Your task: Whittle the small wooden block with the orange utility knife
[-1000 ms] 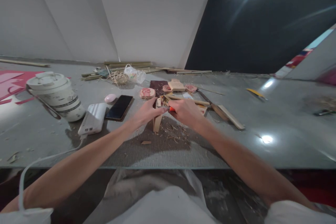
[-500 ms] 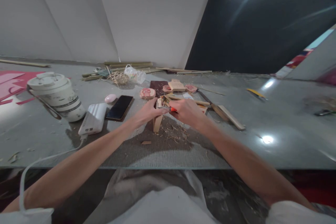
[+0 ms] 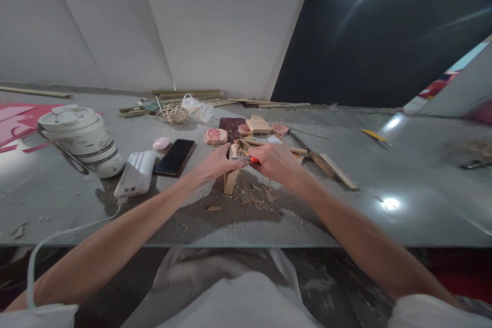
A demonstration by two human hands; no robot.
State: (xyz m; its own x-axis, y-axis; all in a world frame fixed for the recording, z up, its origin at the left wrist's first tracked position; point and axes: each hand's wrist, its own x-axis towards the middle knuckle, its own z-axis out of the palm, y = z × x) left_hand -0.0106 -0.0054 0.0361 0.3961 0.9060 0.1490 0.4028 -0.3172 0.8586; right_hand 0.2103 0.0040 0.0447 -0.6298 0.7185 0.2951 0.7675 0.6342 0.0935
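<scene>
My left hand (image 3: 220, 162) grips a small pale wooden piece (image 3: 233, 150) that stands upright at the middle of the table. Closed around a knife with an orange handle (image 3: 254, 160) is my right hand (image 3: 273, 160); the blade lies against the wood near my left thumb. Below my left hand a wooden block (image 3: 230, 182) slants toward me. Wood shavings (image 3: 261, 196) are scattered right of it. Round pieces with red carving, one of them (image 3: 216, 136) at the left, sit behind my hands beside a light wooden block (image 3: 258, 124).
At the left are a cup (image 3: 82, 138), a white power bank (image 3: 136, 174) with a cable, and a phone (image 3: 176, 157). Wood strips (image 3: 338, 171) and a yellow cutter (image 3: 375, 137) lie at the right. Bamboo sticks (image 3: 192, 95) and a plastic bag (image 3: 197, 108) lie behind.
My right hand has shifted slightly, and more of the blade now shows between my hands. My left hand keeps its hold on the wood.
</scene>
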